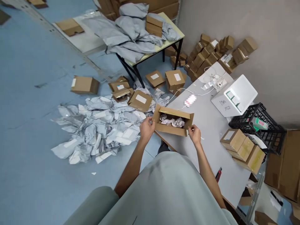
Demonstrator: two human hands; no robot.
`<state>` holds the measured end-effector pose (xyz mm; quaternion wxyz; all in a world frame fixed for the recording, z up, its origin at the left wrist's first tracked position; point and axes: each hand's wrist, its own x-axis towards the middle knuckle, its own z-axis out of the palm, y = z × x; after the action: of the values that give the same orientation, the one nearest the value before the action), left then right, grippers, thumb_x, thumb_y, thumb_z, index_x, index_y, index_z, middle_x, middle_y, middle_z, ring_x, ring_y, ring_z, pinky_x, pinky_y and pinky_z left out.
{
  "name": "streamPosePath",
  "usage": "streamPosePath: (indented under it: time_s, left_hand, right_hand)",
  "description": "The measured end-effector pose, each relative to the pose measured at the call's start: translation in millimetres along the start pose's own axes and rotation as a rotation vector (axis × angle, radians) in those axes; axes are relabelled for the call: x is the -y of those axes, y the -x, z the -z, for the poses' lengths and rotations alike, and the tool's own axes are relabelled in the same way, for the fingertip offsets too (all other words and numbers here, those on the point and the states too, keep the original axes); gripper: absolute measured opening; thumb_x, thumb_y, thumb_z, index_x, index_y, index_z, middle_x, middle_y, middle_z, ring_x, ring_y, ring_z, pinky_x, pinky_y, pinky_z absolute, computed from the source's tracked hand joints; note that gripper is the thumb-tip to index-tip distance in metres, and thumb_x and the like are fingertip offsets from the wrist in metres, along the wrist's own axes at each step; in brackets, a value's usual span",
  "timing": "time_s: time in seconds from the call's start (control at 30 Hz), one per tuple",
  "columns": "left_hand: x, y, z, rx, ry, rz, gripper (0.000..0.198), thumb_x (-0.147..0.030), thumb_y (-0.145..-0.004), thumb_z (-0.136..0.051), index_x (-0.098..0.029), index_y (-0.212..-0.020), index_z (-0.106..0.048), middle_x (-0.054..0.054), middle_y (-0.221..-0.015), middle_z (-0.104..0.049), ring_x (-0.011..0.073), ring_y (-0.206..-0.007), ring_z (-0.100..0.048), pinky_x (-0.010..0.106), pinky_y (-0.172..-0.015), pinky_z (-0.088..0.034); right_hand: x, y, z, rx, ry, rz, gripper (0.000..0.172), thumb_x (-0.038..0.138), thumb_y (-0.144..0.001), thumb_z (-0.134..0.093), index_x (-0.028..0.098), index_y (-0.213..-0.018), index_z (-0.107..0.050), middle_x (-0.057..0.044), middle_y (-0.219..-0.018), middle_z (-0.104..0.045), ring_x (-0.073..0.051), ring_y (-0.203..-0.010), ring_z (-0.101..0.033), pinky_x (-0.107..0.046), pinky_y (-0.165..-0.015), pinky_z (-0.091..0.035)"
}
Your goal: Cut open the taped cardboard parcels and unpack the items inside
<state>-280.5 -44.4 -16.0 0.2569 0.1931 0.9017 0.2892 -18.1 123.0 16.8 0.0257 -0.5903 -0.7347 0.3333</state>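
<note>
An open cardboard box [172, 129] sits at the near left edge of the grey table [206, 125], its flaps folded outward. Crumpled paper [178, 122] lies inside it; whatever may be under the paper is hidden. My left hand [147, 128] pinches the box's left end flap between thumb and fingers. At the opposite end, my right hand [194, 134] grips the right flap near its lower corner. A red and black utility knife [218, 174] rests on the table by my right forearm.
Closed boxes [242, 148], a black crate [269, 125] and a white foam box [225, 101] line the table's right side. A white cable and power strip [209, 84] lie farther back. Grey mailing bags [93, 128] heap on the floor at left; more cover a yellow table [161, 47].
</note>
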Motion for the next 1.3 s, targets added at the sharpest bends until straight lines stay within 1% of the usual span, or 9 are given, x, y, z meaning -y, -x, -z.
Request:
streamPosePath:
  time_s: [0.17,0.33,0.53,0.67,0.8,0.93,1.1,1.2,1.3]
  left_hand:
    - [40.2,-3.4,70.4,-0.186,0.044,0.123,0.027,-0.039,-0.101,-0.055,-0.023,-0.117,-0.071,0.003,-0.077,-0.076,0.0301,-0.088,-0.082,0.037,-0.09,-0.06]
    - [79.8,-4.3,174.4,-0.581,0.1,0.154,0.018,-0.03,-0.102,-0.061,-0.02,-0.116,-0.067,0.003,-0.091,-0.077,0.0245,-0.086,-0.08,0.033,-0.084,-0.06]
    - [96.8,-17.9,296.8,-0.999,0.181,0.072,0.026,-0.009,-0.106,-0.061,-0.006,-0.132,-0.061,0.011,-0.125,-0.075,0.0139,-0.097,-0.075,0.03,-0.098,-0.061]
    - [119.1,-11.3,336.5,-1.185,0.145,0.086,0.047,-0.003,-0.102,-0.065,-0.004,-0.148,-0.056,0.015,-0.143,-0.069,0.0151,-0.113,-0.069,0.037,-0.113,-0.058]
    - [140.0,6.6,286.9,-1.041,0.176,0.126,0.026,-0.015,-0.106,-0.062,-0.008,-0.132,-0.068,0.01,-0.123,-0.076,0.0147,-0.091,-0.067,0.035,-0.104,-0.059]
    - [125.1,40.3,159.5,-0.487,0.329,0.259,0.011,-0.014,-0.099,-0.06,-0.018,-0.105,-0.068,0.006,-0.105,-0.079,0.019,-0.088,-0.072,0.037,-0.099,-0.059]
    - [67.3,110.6,3.8,0.028,0.445,0.037,0.007,-0.02,-0.089,-0.066,-0.025,-0.084,-0.069,0.003,-0.088,-0.082,0.0218,-0.084,-0.08,0.034,-0.084,-0.063]
    - [42.4,144.6,-41.3,0.289,0.459,-0.166,0.008,-0.032,-0.092,-0.065,-0.026,-0.089,-0.07,0.006,-0.092,-0.083,0.0234,-0.085,-0.082,0.036,-0.085,-0.064]
    - [31.5,149.5,-52.4,0.418,0.395,-0.325,0.019,-0.043,-0.091,-0.064,-0.026,-0.092,-0.07,0.007,-0.094,-0.084,0.0256,-0.086,-0.082,0.039,-0.087,-0.064]
  right_hand:
    - [71.2,-11.0,-14.6,0.147,-0.119,0.192,0.023,0.043,-0.103,-0.056,0.03,-0.085,-0.051,-0.005,-0.083,-0.082,-0.029,-0.079,-0.085,-0.033,-0.076,-0.057]
    - [185.8,-28.7,-75.1,0.293,-0.388,0.447,0.03,0.052,-0.11,-0.058,0.025,-0.098,-0.063,-0.006,-0.103,-0.083,-0.028,-0.099,-0.087,-0.029,-0.077,-0.06]
    - [367.3,-47.7,-154.5,0.587,-0.653,0.603,0.053,0.056,-0.116,-0.065,0.011,-0.144,-0.067,-0.014,-0.146,-0.079,-0.019,-0.132,-0.078,-0.03,-0.117,-0.057]
    - [406.6,-51.6,-160.1,0.623,-0.633,0.732,0.072,0.054,-0.118,-0.064,0.001,-0.165,-0.052,-0.02,-0.171,-0.062,-0.019,-0.155,-0.061,-0.034,-0.137,-0.04]
    - [319.3,-46.5,-136.3,0.59,-0.63,0.8,0.073,0.077,-0.106,-0.066,0.018,-0.148,-0.073,-0.013,-0.159,-0.074,-0.026,-0.15,-0.067,-0.04,-0.132,-0.048]
    - [172.0,-19.5,-111.4,0.555,-0.61,0.507,0.077,0.089,-0.087,-0.075,0.019,-0.118,-0.083,-0.015,-0.124,-0.088,-0.033,-0.121,-0.082,-0.051,-0.117,-0.06]
    - [21.1,33.0,-77.1,0.406,-0.609,0.016,0.077,0.089,-0.068,-0.088,0.02,-0.103,-0.083,-0.019,-0.108,-0.088,-0.036,-0.102,-0.085,-0.058,-0.109,-0.062]
    - [-27.8,71.1,-49.6,0.302,-0.669,-0.116,0.073,0.084,-0.067,-0.091,0.02,-0.102,-0.083,-0.019,-0.109,-0.089,-0.036,-0.1,-0.086,-0.058,-0.11,-0.062]
    - [-52.8,106.3,-23.4,0.142,-0.776,-0.149,0.067,0.08,-0.07,-0.091,0.021,-0.101,-0.083,-0.016,-0.109,-0.089,-0.034,-0.099,-0.086,-0.057,-0.11,-0.062]
